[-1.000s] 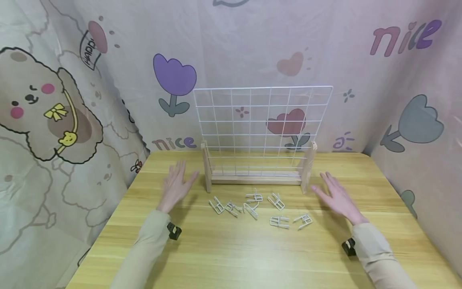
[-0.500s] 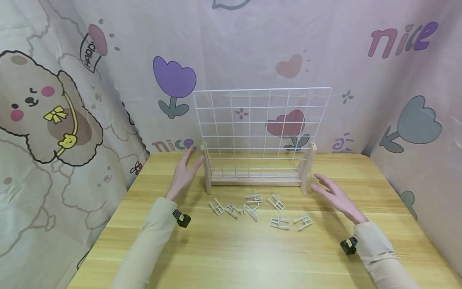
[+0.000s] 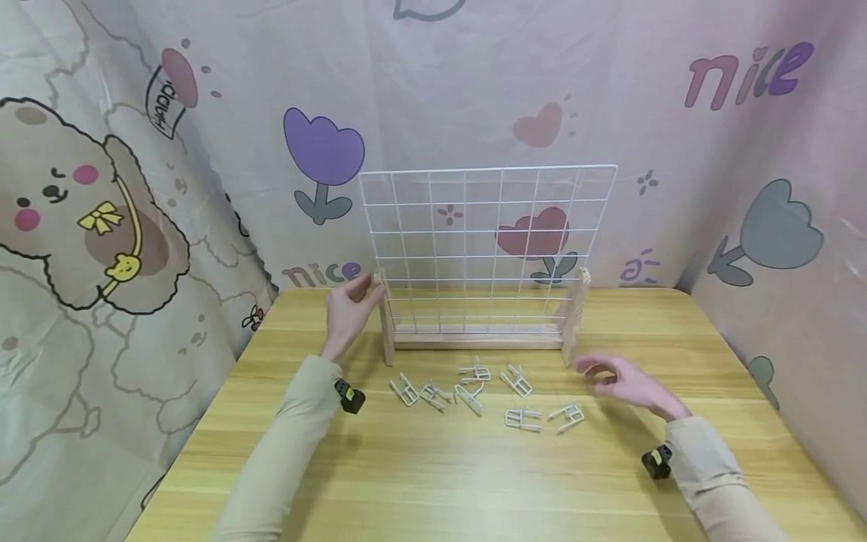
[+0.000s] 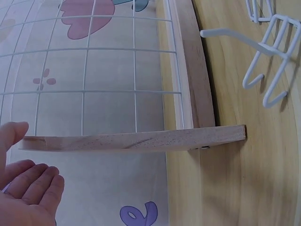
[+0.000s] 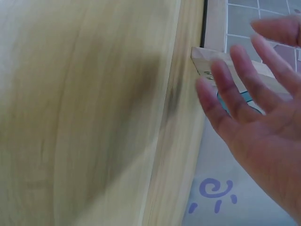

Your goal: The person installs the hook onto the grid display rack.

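Scattered hooks [image 3: 474,388] and upright grid rack [image 3: 484,256] block the table's [image 3: 433,474] middle.

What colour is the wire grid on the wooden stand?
White; the wire grid shows best in the head view.

White wire grid [image 3: 484,241] and clips [image 3: 518,380] (pale wood frame [image 3: 386,331]), yellow-grained table [image 3: 474,467].

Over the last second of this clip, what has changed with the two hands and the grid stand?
The left hand rose from the table and moved to the top of the left wooden post of the wire grid stand; whether it grips is unclear. The right hand drew back toward the person, its fingers now loosely curled. The stand and white wire hooks stayed put.
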Demonstrator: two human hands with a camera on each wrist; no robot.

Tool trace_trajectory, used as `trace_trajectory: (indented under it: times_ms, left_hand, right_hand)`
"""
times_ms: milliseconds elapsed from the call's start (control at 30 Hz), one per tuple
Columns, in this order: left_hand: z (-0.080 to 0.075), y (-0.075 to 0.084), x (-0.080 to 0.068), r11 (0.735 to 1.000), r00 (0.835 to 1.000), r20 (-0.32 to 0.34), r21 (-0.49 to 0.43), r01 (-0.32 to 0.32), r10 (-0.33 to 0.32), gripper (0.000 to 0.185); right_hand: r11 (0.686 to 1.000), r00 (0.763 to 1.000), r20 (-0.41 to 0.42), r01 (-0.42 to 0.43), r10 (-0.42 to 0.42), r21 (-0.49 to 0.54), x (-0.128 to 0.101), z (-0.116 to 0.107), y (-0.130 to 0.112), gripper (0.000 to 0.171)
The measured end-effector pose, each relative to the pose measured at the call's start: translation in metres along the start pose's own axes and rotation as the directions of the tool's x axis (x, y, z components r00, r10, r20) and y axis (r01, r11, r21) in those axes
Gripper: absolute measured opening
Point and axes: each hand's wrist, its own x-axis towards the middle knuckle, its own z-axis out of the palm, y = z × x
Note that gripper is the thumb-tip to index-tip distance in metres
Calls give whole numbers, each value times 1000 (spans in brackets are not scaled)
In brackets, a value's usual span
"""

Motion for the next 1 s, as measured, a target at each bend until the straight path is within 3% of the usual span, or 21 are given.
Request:
trace_trajectory:
  times_ms: [133,300,633,1000]
  left_hand:
    - [2,1,2,1000,999,-33,10,0,0,49]
    - [4,2,3,1000,998,-61,-6,4,-4,46]
    - [9,3,5,999,995,-93,-15,-31,30,36]
    - [12,5,5,1000,992,-122,20,-24,26,30]
  right_hand:
    - [999,988,149,-43,39,26,-2,1,1,55]
    - [997,970,237,-61,47,52,-4,4,0,55]
    - [998,970,233,-66,66,-8,-5,12,2,46]
    - [999,976,217,8,1,-41,1,18,6,38]
